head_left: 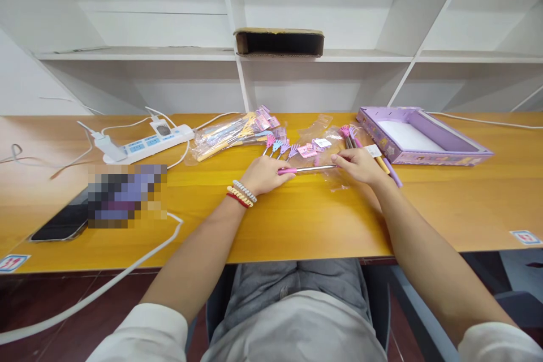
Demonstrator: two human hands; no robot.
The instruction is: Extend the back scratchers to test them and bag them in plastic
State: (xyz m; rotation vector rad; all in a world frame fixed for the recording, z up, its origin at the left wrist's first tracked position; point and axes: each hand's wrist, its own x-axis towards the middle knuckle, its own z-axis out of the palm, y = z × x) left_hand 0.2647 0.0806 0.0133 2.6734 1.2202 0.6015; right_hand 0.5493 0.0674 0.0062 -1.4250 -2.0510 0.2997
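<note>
My left hand (265,175) is closed on the pink grip of a telescopic back scratcher (314,168), whose thin metal rod runs level to the right. The far end of the rod is pinched in my right hand (358,163), which hides its tip. Just behind my left hand are several small hand-shaped scratcher heads (280,147) in pink, blue and purple; my hand covers their lower parts. Pink tags (307,150) and clear plastic wrapping (316,127) lie between my hands. More back scratchers (384,165), with yellow and purple handles, lie beside my right hand.
A clear bag of back scratchers (233,134) lies at the back. To the right is a purple open box (441,157). On the left are a power strip (148,144), a phone (61,218) and white cables (139,260). A cardboard box (279,31) sits on the shelf.
</note>
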